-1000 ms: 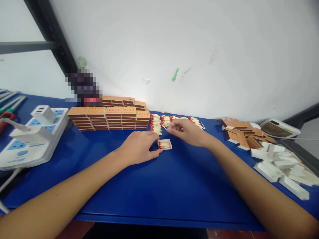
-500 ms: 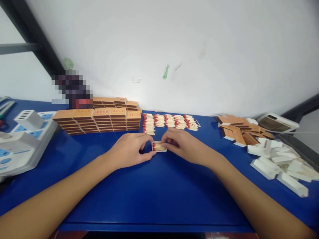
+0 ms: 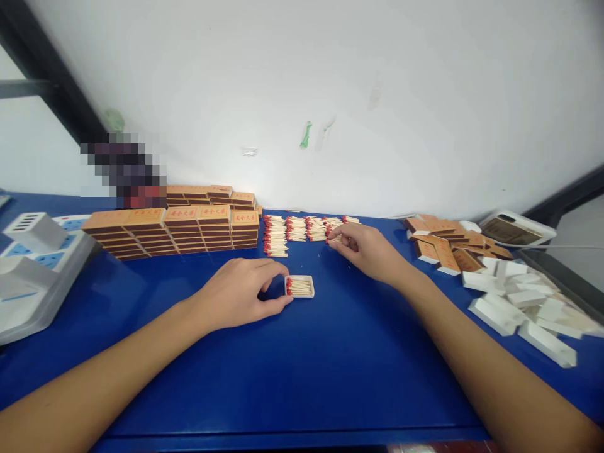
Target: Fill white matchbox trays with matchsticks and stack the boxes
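A small white matchbox tray [image 3: 312, 287] lies on the blue table with red-headed matches [image 3: 300, 287] in it. Thumb and fingers of my left hand [image 3: 240, 290] grip the tray's left end. Farther back, my right hand [image 3: 370, 250] is closed in a pinch on matches at the right part of the row of loose matches, covering some of them. The nearest uncovered heap of matches [image 3: 275, 237] stands at the row's left end, their red heads pointing left.
Stacked matchboxes [image 3: 198, 229] form a wall at the back left. A white power strip [image 3: 51, 270] with plugs sits at the left edge. On the right are matchbox sleeves [image 3: 446, 255], white trays [image 3: 547, 340] and a phone [image 3: 512, 228]. A white wall [image 3: 283, 82] rises behind.
My right hand has left the tray and moved back and right to the loose matches. The left hand still holds the tray, which now shows more of its right end.
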